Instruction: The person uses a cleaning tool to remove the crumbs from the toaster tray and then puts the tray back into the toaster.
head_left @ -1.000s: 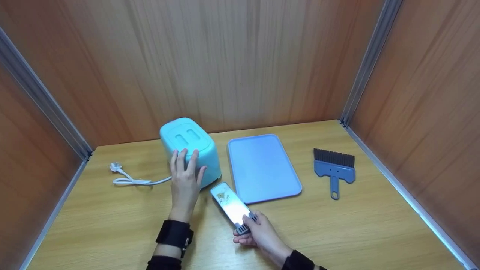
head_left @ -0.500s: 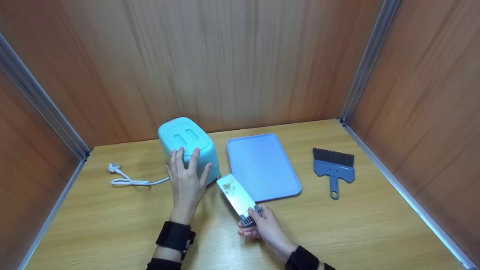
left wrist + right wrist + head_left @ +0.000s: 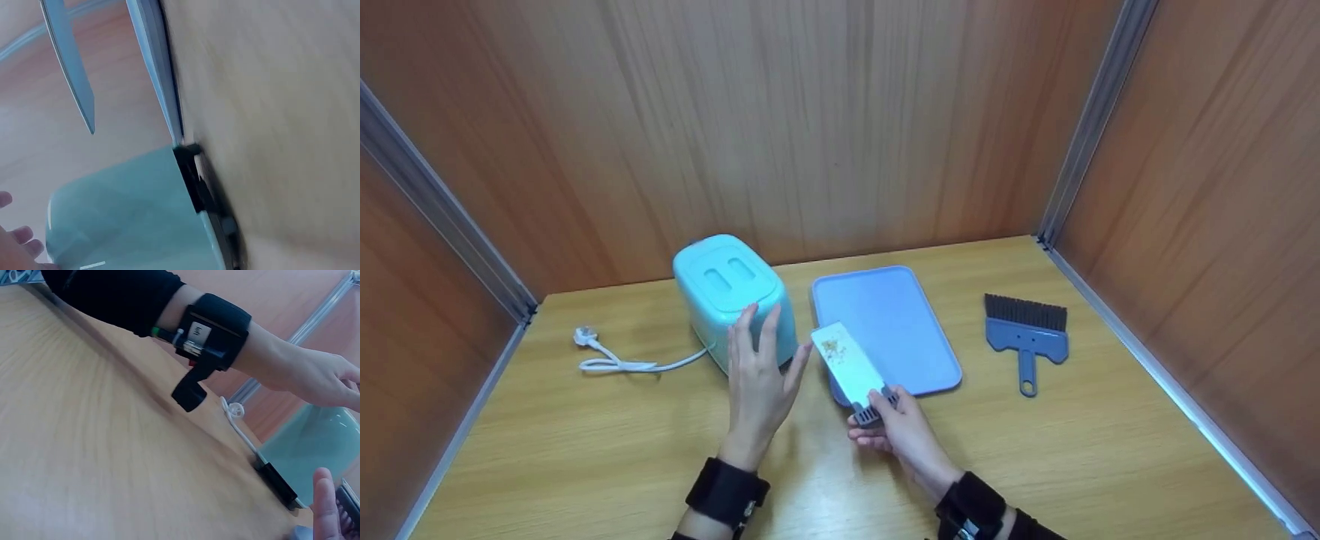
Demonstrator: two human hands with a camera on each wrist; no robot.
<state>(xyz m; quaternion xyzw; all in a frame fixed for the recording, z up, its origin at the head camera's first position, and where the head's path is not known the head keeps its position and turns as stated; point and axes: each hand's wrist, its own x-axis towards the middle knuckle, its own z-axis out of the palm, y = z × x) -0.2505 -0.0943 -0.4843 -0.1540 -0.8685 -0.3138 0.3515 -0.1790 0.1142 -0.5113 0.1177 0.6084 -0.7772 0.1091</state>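
A flat, shiny crumb tray (image 3: 851,367) with brown crumbs at its far end is pinched at its grey slotted handle by my right hand (image 3: 911,431). The tray is raised over the near left part of a blue serving tray (image 3: 889,322). My left hand (image 3: 761,394) has its fingers spread in front of a turquoise toaster (image 3: 727,277); contact cannot be made out. In the left wrist view the crumb tray (image 3: 73,67) hangs apart from the toaster (image 3: 135,214). The right wrist view shows a finger (image 3: 324,503) beside the slotted handle (image 3: 347,509).
A blue brush (image 3: 1027,337) with dark bristles lies on the table (image 3: 585,442) at the right. The toaster's white cord (image 3: 637,366) and plug (image 3: 585,337) lie at the left. Wooden panels (image 3: 810,135) close off the back and both sides.
My right hand has carried the crumb tray up and right, from beside the toaster to over the blue serving tray. My left hand has drawn back from the toaster's top edge and shifted right.
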